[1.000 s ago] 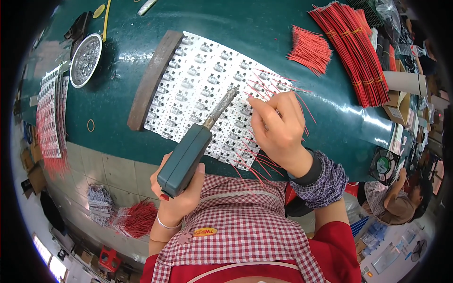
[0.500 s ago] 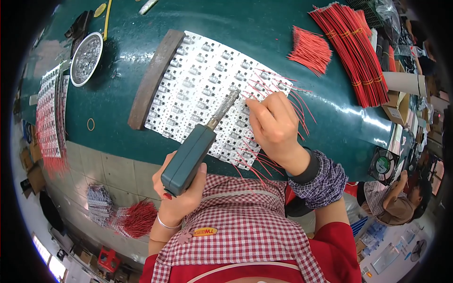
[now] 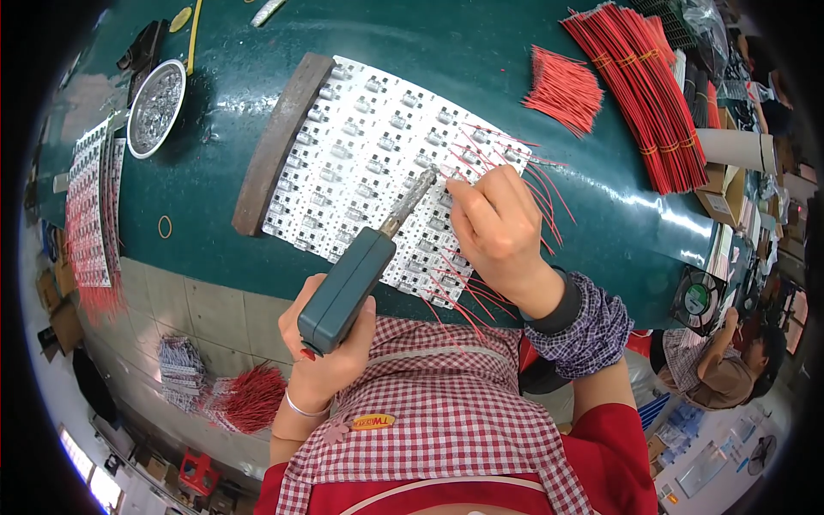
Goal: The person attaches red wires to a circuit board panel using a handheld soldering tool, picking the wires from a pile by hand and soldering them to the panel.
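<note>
My left hand (image 3: 330, 339) is wrapped round the dark green body of a soldering iron (image 3: 348, 287). Its metal tip points up and right, over a white panel of small circuit boards (image 3: 360, 146) lying on the table. Close to that tip, my right hand (image 3: 498, 219) pinches a thin red wire (image 3: 444, 177) against the panel; most of this wire is hidden by the fingers. More red wires (image 3: 549, 193) fan out from the panel's right edge, and others (image 3: 468, 287) hang over its near edge. A dark brown bar (image 3: 279, 146) lies along the panel's left edge.
Loose red wires (image 3: 562, 90) and a large tied bundle of red wires (image 3: 639, 99) lie at the right. A round metal bowl (image 3: 157, 107) stands at the left, beyond stacked wired panels (image 3: 90, 206). A small fan (image 3: 698, 299) sits at the table's right edge.
The soldering iron's tip has shifted slightly right and down, toward my right fingertips, with my left hand following. My right hand has barely moved.
</note>
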The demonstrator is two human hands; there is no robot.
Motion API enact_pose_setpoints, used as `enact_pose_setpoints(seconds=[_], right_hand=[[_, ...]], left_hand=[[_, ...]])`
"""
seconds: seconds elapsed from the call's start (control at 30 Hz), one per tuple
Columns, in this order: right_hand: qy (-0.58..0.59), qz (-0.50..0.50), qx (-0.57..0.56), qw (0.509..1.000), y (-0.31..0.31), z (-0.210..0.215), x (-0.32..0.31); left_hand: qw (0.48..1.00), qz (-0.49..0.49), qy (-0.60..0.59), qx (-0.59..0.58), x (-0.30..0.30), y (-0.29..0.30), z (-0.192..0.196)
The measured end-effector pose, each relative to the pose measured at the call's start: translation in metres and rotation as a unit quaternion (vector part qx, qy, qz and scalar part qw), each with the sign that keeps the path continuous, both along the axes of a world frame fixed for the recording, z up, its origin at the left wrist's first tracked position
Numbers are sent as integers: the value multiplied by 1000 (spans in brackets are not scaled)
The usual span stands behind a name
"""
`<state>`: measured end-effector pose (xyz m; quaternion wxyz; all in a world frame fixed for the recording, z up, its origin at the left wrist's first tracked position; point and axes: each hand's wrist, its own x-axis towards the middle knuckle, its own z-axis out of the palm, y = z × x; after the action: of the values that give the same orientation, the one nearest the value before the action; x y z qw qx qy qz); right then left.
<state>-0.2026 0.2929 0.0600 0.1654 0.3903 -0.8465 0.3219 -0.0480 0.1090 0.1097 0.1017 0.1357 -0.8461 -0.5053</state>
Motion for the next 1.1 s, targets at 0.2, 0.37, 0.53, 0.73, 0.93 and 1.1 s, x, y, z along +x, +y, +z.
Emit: enact_pose_setpoints(seconds=[0.2, 0.37, 0.53, 0.73, 0.93, 1.1], right_hand=[[-2, -1, 0, 1000, 0, -1, 0], [-7, -5, 1, 1000, 0, 3, 0], [-34, -2, 13, 999, 1, 14, 1], [-102, -34, -25, 994, 30, 33, -25], [34, -141, 54, 988, 63, 21, -91], [59, -139, 82, 985, 73, 3, -106]], left_hand=[[999, -14, 14, -25, 4, -2, -4], [998, 58, 35, 16, 12, 0, -8], [997, 66, 49, -3, 14, -1, -13], [998, 50, 20, 18, 25, -4, -12], [992, 92, 35, 73, 25, -3, -18], [986, 134, 25, 100, 26, -2, -22]])
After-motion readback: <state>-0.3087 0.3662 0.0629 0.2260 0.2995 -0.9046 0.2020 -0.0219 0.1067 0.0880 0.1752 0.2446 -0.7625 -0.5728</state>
